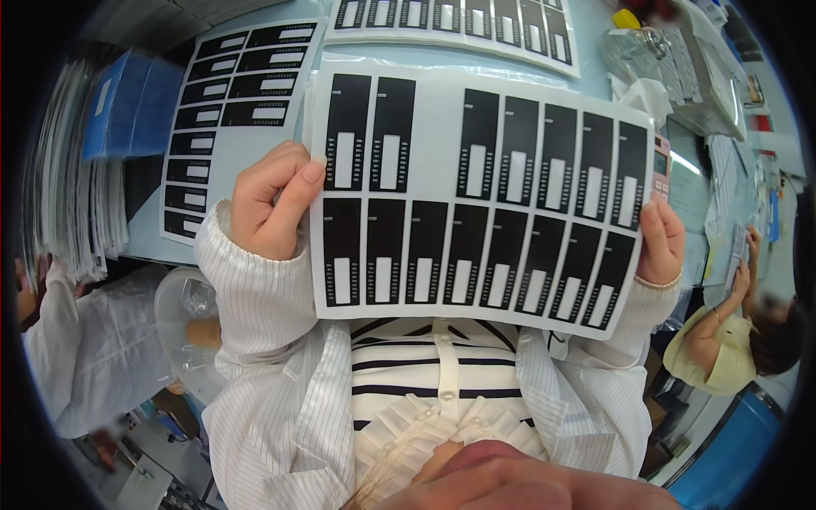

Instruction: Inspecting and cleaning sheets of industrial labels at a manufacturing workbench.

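A white sheet of black rectangular labels (pixel 438 140) is held up in front of my chest by both hands. Each label on it has a white window, and the upper row has a gap with bare backing where one label is absent. My left hand (pixel 276 200) pinches the sheet's left edge, thumb in front. On the right edge my right hand (pixel 660 240) grips with its thumb showing; its other fingers are mostly hidden. A second label sheet (pixel 242 144), with part of its backing bare, lies on the table to the left. More label sheets (pixel 450 38) lie beyond.
Blue boxes (pixel 127 106) stand at the left beside a tall stack of papers (pixel 72 170). At the far right are a clear jar (pixel 633 51), a crumpled tissue (pixel 646 102) and a pink calculator (pixel 660 166). Co-workers sit at both sides, one in a yellow top (pixel 714 353).
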{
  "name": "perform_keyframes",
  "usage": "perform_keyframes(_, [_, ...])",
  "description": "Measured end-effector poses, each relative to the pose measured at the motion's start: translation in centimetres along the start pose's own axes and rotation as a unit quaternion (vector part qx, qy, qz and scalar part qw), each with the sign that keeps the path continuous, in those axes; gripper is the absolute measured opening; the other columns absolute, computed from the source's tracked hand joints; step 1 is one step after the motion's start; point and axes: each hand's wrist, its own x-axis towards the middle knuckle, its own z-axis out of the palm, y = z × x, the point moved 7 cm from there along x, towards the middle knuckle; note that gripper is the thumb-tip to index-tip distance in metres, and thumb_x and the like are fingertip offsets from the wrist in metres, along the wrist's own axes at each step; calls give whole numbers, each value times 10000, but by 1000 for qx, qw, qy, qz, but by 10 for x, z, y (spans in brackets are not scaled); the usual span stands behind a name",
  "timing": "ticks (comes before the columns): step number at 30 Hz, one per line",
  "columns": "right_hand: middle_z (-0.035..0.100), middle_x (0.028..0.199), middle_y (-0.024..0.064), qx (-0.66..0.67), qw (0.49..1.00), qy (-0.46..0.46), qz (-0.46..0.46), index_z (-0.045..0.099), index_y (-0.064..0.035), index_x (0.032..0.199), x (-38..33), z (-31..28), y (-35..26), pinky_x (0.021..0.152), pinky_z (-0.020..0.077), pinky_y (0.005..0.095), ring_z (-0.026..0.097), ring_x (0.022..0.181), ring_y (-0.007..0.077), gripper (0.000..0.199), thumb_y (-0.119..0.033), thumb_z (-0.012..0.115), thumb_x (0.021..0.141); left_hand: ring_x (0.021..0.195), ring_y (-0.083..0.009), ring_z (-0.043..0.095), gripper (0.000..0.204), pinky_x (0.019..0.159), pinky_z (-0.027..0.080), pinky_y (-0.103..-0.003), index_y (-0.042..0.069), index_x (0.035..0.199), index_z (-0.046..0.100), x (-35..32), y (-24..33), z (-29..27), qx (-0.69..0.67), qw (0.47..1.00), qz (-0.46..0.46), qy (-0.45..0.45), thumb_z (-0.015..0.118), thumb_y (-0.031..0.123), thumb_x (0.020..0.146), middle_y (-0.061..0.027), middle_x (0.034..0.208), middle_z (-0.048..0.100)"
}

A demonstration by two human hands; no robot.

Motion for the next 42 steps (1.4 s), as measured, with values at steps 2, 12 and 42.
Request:
perform_keyframes(2, [642,874,61,43,999,-28,-4,589,54,1024,7,-6,3,648,421,188,564,722,75,282,-204,495,961,595,-115,385,334,573,319,-259,-38,662,497,-3,-5,1,-84,996,-30,4,514,172,920,-41,640,466])
perform_keyframes(12, [634,1046,117,37,995,-87,14,517,81,1185,13,-29,16,771,469,230,617,874,133,429,-273,460,949,596,-113,380,327,588,318,-258,-45,651,502,-3,-4,1,-166,983,-77,4,511,150,913,-35,633,455])
perform_keyframes(42, [657,991,84,18,995,-93,37,564,42,1128,19,-43,26,734,476,212,624,820,109,405,-317,510,950,627,-133,399,322,614,325,-268,-42,642,511,-2,-14,4,-205,973,-93,-53,506,149,901,-45,618,446])
